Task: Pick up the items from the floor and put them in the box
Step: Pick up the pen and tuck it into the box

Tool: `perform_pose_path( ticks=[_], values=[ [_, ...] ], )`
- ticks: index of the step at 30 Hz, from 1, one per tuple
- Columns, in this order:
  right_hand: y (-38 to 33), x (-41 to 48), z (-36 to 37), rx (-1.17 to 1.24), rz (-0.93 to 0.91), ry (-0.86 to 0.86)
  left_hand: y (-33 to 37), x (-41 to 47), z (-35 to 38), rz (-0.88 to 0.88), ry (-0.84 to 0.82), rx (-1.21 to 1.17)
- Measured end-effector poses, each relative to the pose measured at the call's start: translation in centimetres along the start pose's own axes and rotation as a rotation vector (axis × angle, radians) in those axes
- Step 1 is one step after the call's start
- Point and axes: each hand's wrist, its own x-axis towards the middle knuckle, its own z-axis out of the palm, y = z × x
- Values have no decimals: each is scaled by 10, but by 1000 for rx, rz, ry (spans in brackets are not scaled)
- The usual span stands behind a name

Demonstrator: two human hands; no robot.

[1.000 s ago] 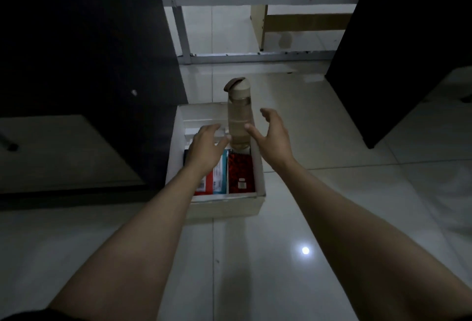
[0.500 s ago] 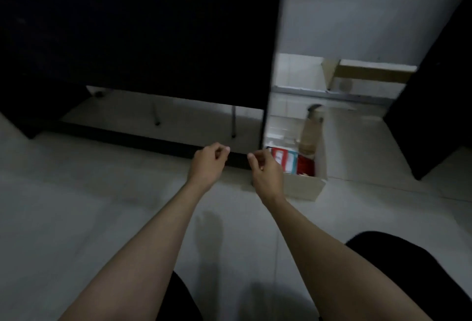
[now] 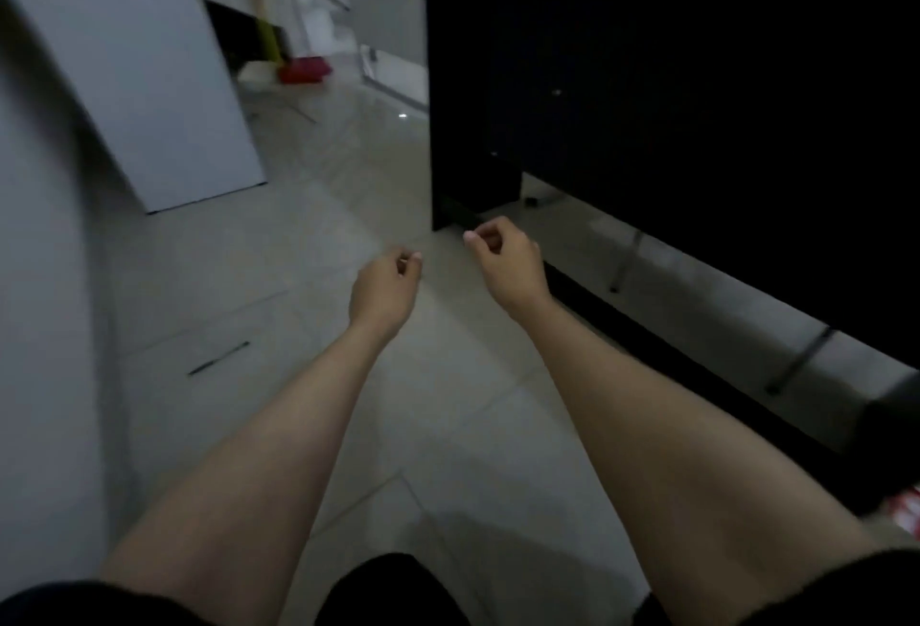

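Observation:
Both my arms stretch out over pale floor tiles (image 3: 318, 247). My left hand (image 3: 384, 288) has its fingers curled in and holds nothing. My right hand (image 3: 503, 261) is also loosely curled and empty, close to the corner of a black desk (image 3: 672, 93). A red and white scrap (image 3: 908, 511) shows at the right edge, next to a dark blurred shape; I cannot tell if it is the box's content. The box and the bottle are out of view.
A white cabinet panel (image 3: 139, 78) leans at the left, and a white drawer front with a dark handle (image 3: 219, 357) is below it. A red object (image 3: 303, 69) lies on the floor far back. The black desk's base bar (image 3: 662, 342) runs along the right.
The view has swung left, so the box with the bottle has left the frame. Both hands have drawn back from the box with fingers curled in.

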Motion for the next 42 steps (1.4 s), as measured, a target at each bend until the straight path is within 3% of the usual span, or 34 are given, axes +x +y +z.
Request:
perform_pose_path(
  ticks=[6,14,21,25,29,32,38,42],
  values=[
    [-37,58,124,15,-68,-229,-83,52,-78,-167,220,2],
    [5,126,301,20,-98,-582,-231,125,-125,-389,384,119],
    [88,155,477,-29,-106,-781,-398,168,-105,-526,352,272],
    [134,147,549,-107,-89,-867,-471,176,-85,-573,232,389],
    [171,136,588,-276,-85,-966,-517,185,-70,-626,108,479],
    [186,132,595,-361,-244,-954,-539,190,-65,-678,13,533],
    [204,117,592,-512,-477,-903,-544,192,-56,-647,127,612],
    [205,108,586,-649,-466,-1062,-534,188,-57,-744,227,347]
  ],
)
